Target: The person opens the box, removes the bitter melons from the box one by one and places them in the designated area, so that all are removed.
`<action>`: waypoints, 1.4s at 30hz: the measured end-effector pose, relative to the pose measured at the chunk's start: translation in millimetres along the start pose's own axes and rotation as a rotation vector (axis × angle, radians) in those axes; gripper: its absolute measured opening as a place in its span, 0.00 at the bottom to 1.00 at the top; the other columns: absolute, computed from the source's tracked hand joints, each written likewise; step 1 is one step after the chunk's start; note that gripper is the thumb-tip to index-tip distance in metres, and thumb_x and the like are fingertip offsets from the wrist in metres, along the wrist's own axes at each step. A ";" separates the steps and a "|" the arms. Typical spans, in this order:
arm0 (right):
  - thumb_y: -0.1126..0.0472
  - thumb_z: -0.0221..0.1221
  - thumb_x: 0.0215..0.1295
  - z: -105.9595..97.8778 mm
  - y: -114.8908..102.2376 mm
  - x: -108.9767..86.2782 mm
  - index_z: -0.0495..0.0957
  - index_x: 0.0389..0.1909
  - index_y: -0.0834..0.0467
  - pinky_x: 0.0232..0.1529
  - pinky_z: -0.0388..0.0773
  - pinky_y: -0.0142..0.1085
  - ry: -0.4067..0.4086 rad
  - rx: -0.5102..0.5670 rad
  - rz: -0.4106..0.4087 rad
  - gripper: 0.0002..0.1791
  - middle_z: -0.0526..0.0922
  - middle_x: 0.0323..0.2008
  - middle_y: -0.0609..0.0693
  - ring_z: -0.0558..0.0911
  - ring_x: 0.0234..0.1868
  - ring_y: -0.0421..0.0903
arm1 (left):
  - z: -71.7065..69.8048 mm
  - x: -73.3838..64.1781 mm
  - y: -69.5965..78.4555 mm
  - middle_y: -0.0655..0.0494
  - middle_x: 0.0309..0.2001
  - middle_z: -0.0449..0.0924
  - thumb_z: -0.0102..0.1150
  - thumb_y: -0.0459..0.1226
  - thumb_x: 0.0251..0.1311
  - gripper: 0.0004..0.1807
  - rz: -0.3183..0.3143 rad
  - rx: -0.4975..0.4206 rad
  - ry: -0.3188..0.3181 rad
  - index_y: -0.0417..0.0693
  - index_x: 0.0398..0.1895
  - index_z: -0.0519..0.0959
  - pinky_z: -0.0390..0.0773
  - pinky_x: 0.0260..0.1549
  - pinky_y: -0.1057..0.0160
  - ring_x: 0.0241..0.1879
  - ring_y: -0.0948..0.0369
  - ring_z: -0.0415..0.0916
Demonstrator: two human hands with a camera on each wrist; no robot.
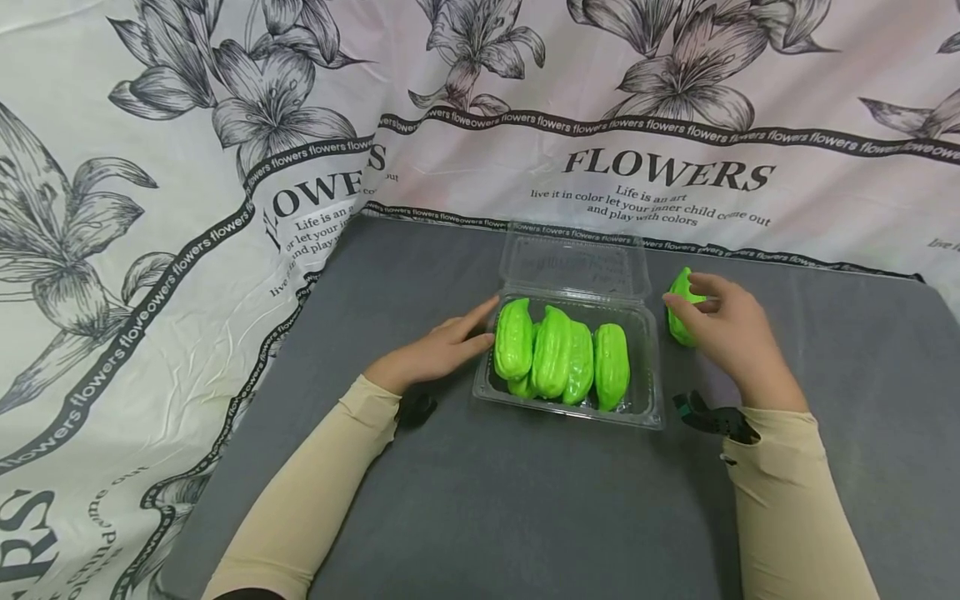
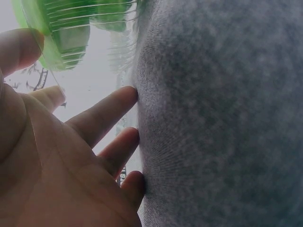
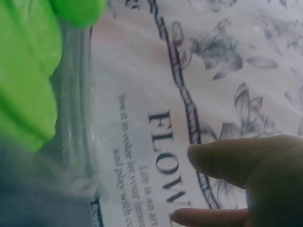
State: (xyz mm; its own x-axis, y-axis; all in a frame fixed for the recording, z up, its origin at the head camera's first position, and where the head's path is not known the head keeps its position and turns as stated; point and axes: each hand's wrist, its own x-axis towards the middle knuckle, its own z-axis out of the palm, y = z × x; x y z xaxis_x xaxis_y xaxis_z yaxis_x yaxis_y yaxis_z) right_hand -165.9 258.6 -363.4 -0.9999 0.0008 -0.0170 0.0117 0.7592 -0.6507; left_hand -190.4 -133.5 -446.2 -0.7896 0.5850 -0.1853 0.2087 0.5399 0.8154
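A clear plastic clamshell box (image 1: 645,400) lies in the middle of the table with its lid (image 1: 573,267) folded back. Several bright green, ridged pieces that look like star fruit (image 1: 551,350) lie side by side in it. My left hand (image 1: 438,352) is at the box's left side, thumb and index finger at the wall; in the left wrist view its lower fingertips (image 2: 129,93) rest against the table. Right of the box, another green star fruit (image 1: 678,310) is on the table. My right hand (image 1: 731,329) is over it, partly hiding it, thumb and finger (image 3: 203,217) spread apart.
The grey tabletop (image 1: 525,517) surrounds the box. A white cloth (image 1: 465,171) with printed flowers and lettering hangs behind the table and along its left side. Dark wrist straps (image 1: 712,417) show at both cuffs.
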 end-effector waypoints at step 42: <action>0.48 0.64 0.73 47.0 -36.7 -10.9 0.66 0.73 0.75 0.49 0.81 0.59 -0.261 -0.158 -0.109 0.41 0.78 0.62 0.74 0.84 0.55 0.68 | -0.4 0.3 0.5 0.46 0.80 0.60 0.41 0.57 0.82 0.38 -0.006 0.019 0.009 0.73 0.87 0.39 0.52 0.76 0.37 0.82 0.45 0.49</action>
State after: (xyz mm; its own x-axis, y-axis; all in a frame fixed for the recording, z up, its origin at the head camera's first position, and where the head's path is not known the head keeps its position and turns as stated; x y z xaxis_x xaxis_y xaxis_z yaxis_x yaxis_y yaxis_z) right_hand -154.8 200.0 -375.0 -0.9578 -0.2377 -0.1614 -0.1180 0.8376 -0.5335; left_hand -190.8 -133.2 -445.7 -0.7961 0.5761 -0.1853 0.2144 0.5548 0.8039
